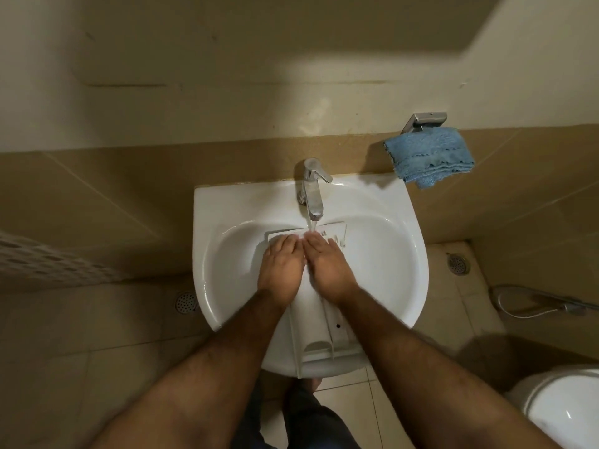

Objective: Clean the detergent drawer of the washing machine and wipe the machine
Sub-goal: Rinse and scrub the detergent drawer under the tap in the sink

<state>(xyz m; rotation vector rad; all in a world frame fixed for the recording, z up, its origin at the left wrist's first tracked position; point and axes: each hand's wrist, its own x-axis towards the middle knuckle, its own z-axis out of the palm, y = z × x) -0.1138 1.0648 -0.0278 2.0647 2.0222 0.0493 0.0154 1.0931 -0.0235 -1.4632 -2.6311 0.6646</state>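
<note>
White plastic detergent drawer (319, 332) is lying lengthwise across the white ceramic basin (389, 254), its near end overhanging the basin's front edge, its far end sitting under the chrome tap (311, 189). Water is running from the spout onto that far end. Left hand (281, 265) and right hand (329, 264) are resting side by side on the drawer, palms down, fingers lying straight and close together, fingertips reaching the stream. Folded blue cloth (429, 157) is hanging from a metal holder (424, 120) on the wall beyond the basin's far right corner.
</note>
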